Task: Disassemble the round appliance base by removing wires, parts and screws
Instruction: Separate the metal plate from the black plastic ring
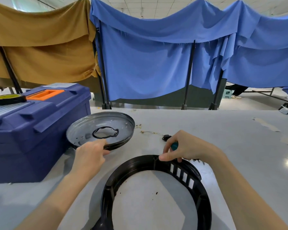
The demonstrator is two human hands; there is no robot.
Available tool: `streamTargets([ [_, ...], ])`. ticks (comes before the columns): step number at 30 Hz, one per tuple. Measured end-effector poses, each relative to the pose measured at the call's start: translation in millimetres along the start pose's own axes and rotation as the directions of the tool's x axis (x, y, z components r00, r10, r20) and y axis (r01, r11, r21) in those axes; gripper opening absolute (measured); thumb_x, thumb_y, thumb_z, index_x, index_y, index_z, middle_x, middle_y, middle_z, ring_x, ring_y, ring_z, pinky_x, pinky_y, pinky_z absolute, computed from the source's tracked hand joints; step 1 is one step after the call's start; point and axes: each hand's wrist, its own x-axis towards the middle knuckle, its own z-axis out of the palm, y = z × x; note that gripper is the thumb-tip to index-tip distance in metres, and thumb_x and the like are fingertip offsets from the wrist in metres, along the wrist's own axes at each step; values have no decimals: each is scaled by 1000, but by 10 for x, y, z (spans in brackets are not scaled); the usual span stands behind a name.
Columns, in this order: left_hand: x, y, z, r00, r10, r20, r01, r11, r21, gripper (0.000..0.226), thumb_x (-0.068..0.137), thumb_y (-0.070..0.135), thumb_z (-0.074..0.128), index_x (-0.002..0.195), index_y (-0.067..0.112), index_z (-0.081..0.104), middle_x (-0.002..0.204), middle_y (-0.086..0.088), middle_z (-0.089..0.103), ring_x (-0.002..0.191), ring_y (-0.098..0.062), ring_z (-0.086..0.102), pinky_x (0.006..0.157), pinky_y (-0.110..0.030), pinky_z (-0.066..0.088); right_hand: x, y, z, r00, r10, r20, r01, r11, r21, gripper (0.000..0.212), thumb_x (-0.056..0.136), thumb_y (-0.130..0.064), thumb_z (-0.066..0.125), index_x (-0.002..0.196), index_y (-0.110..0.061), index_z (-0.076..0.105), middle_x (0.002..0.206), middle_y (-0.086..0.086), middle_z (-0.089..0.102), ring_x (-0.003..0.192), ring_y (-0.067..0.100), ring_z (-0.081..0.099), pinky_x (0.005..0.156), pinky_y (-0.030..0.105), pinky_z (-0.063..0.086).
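My left hand point(90, 155) pinched the near rim of the round metal plate point(83, 130), which was tilted beside the blue toolbox point(32, 130). My right hand point(186, 146) was curled round a teal-handled screwdriver point(174, 145), thumb and a fingertip resting on the far rim of the black plastic base ring point(136, 163), which lay flat on the surface point(223, 130). I judged that so shallow a pinch could let the plate slip, or sweep the loose screws point(138, 125) and wired switch point(165, 138) beside it away.
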Motion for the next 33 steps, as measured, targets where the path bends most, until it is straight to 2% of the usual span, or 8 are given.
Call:
streamTargets([
  [6, -89, -82, 152, 999, -29, -21, 28, 998, -62, 33, 86, 0, 63, 113, 18, 68, 89, 8, 76, 96, -23, 66, 74, -36, 47, -22, -4, -10, 999, 41, 32, -41, 999, -11, 39, 60, -51, 86, 78, -18, 74, 54, -7, 48, 51, 12, 52, 51, 21, 39],
  [9, -105, -104, 193, 999, -35, -17, 34, 996, -86, 30, 88, 4, 62, 114, 18, 67, 92, 7, 76, 99, -24, 66, 77, -38, 48, -13, 4, 4, 998, 59, 18, -59, 997, -42, 36, 62, -45, 87, 80, -17, 74, 55, -5, 46, 47, 9, 47, 47, 17, 36],
  [13, -132, -86, 233, 998, -66, -8, 64, 990, -123, 23, 91, 16, 64, 113, 20, 67, 101, 2, 73, 101, -25, 64, 78, -36, 45, 16, 15, 28, 997, 78, -14, -79, 987, -138, 33, 63, -40, 88, 81, -16, 74, 56, -13, 44, 44, -2, 41, 44, 10, 31],
  [16, -149, -68, 260, 999, -48, -10, 47, 992, -119, 18, 91, 22, 64, 108, 21, 67, 100, 4, 71, 97, -24, 64, 77, -34, 44, 26, 35, 41, 997, 81, -16, -83, 986, -143, 31, 65, -36, 88, 82, -14, 74, 59, -11, 45, 52, 1, 41, 51, 15, 32],
  [20, -145, -78, 273, 999, -37, 13, 38, 994, -99, 17, 90, 31, 63, 106, 25, 65, 102, 9, 68, 98, -18, 62, 78, -32, 45, 38, 53, 47, 996, 84, -16, -86, 984, -154, 29, 66, -36, 87, 82, -15, 75, 55, -11, 44, 50, 2, 41, 49, 15, 32],
  [23, -145, -76, 278, 1000, -26, 7, 26, 994, -104, 22, 89, 39, 64, 105, 25, 65, 102, 9, 67, 98, -17, 61, 78, -33, 44, 58, 83, 60, 997, 81, -20, -83, 985, -153, 29, 68, -40, 86, 81, -16, 76, 57, -11, 46, 51, 2, 42, 50, 13, 32],
  [28, -149, -45, 263, 1000, 26, -8, -27, 997, -76, 33, 88, 48, 62, 103, 19, 68, 99, 5, 69, 94, -20, 63, 76, -34, 48, 88, 141, 135, 996, 84, 23, -81, 988, -132, 29, 77, -39, 78, 74, -10, 75, 60, -2, 48, 57, 12, 40, 59, 24, 34],
  [33, -111, 69, 183, 970, 142, -196, -174, 973, -154, 20, 84, 30, 73, 83, 10, 72, 83, -1, 72, 78, -27, 65, 78, -37, 46, 69, 144, 144, 996, 43, 79, -36, 995, -98, 32, 83, -31, 71, 66, -5, 67, 60, 8, 37, 57, 19, 31, 57, 32, 27],
])
